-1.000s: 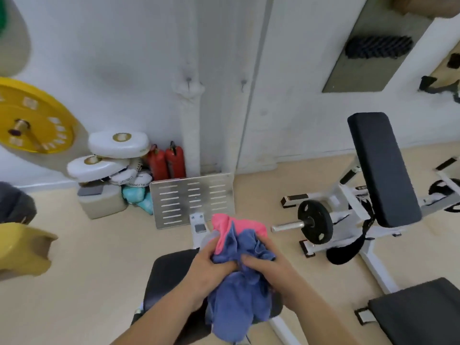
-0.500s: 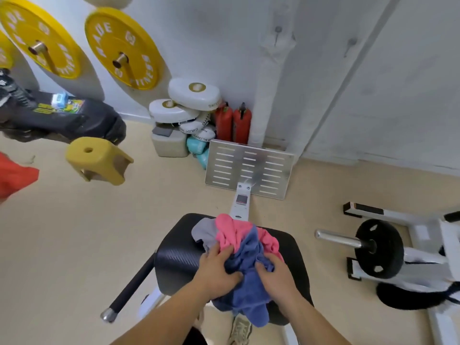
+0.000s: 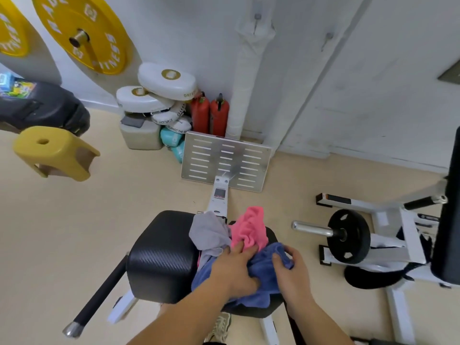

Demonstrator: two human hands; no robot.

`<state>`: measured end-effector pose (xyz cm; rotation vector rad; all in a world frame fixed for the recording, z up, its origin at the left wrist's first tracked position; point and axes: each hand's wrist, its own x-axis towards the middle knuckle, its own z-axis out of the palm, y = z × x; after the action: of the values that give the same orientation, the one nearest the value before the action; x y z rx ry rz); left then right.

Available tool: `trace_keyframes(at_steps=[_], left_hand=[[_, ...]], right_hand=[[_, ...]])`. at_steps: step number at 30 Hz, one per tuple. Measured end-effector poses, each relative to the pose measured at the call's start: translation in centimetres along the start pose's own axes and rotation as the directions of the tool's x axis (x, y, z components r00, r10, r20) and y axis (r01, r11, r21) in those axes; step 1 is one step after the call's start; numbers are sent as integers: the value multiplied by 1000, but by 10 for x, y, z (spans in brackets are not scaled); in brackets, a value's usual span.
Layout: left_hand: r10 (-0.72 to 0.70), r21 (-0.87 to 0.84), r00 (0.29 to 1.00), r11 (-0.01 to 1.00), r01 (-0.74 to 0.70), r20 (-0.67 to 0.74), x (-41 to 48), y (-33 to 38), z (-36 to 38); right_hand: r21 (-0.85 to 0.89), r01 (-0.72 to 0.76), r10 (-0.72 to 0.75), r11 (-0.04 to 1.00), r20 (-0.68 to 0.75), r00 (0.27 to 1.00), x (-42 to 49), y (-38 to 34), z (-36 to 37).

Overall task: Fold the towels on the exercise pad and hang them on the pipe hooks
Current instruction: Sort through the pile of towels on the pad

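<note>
Three crumpled towels lie in a heap on the black exercise pad [image 3: 161, 260]: a grey towel [image 3: 207, 231] at the left, a pink towel [image 3: 250, 226] at the back, and a blue towel [image 3: 263, 275] nearest me. My left hand [image 3: 234, 267] presses down on the heap, its fingertips touching the pink towel. My right hand [image 3: 290, 266] grips a bunch of the blue towel. On the wall behind runs a white pipe [image 3: 245, 78] with a hook [image 3: 257, 18] near its top; a second hook [image 3: 328, 38] sits to its right.
A slotted metal footplate [image 3: 225, 161] leans ahead of the pad. Two red extinguishers [image 3: 210, 114], white pads [image 3: 159, 93] and a yellow stool [image 3: 53, 153] stand left. A bar with a black weight plate [image 3: 348, 236] and a white bench frame [image 3: 403, 235] lie right.
The heap has been set down and spread on the pad, the pink and grey towels now lying apart from the blue one. My view has shifted right and closer.
</note>
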<state>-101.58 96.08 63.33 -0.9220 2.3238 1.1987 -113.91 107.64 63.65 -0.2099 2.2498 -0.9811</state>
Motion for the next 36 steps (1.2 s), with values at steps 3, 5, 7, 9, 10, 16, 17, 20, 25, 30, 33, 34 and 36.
trace_keyframes(at_steps=[3, 5, 7, 9, 10, 16, 17, 20, 25, 30, 33, 34, 36], left_hand=[[11, -50, 998, 999, -8, 55, 4, -25, -12], [31, -82, 999, 996, -29, 26, -2, -35, -24], [39, -63, 997, 997, -43, -69, -11, -43, -34], [24, -16, 988, 1000, -27, -151, -21, -52, -40], [15, -9, 982, 1000, -17, -190, -25, -57, -42], [-26, -41, 923, 999, 11, -383, -40, -65, -31], [-37, -75, 924, 997, 9, -380, -42, -63, -28], [-65, -167, 946, 986, 12, -318, -46, -56, -19], [-8, -194, 934, 979, -65, -356, -56, -32, -16], [36, -388, 868, 885, -258, -495, -77, -10, -23], [30, -560, 900, 774, -297, -436, -87, 2, -39], [62, -615, 935, 737, -279, -350, -88, 6, -45], [124, -655, 978, 727, -205, -168, -84, 8, -49]], right_hand=[[-1, -48, 47, 999, 156, 987, 10, 3, 11], [-3, -27, 27, 1000, 234, 972, 10, 0, 21], [-113, 52, -24, 992, 232, 972, 4, -5, 25], [-328, 141, -111, 934, 106, 988, 5, -2, 21], [-388, 102, -91, 916, 48, 995, 3, -4, 16], [-221, -25, 43, 975, 79, 996, -2, -10, 1], [-169, -20, 36, 985, 90, 995, -6, -12, -1], [44, -75, 71, 996, 88, 994, -17, -24, -12], [348, -210, 96, 914, 316, 944, -34, -45, -27], [361, -144, -37, 921, 450, 892, -51, -61, -34], [367, -140, -83, 920, 530, 844, -59, -74, -35], [369, -138, -96, 919, 551, 829, -60, -78, -36], [324, -115, -101, 939, 580, 808, -61, -82, -33]])
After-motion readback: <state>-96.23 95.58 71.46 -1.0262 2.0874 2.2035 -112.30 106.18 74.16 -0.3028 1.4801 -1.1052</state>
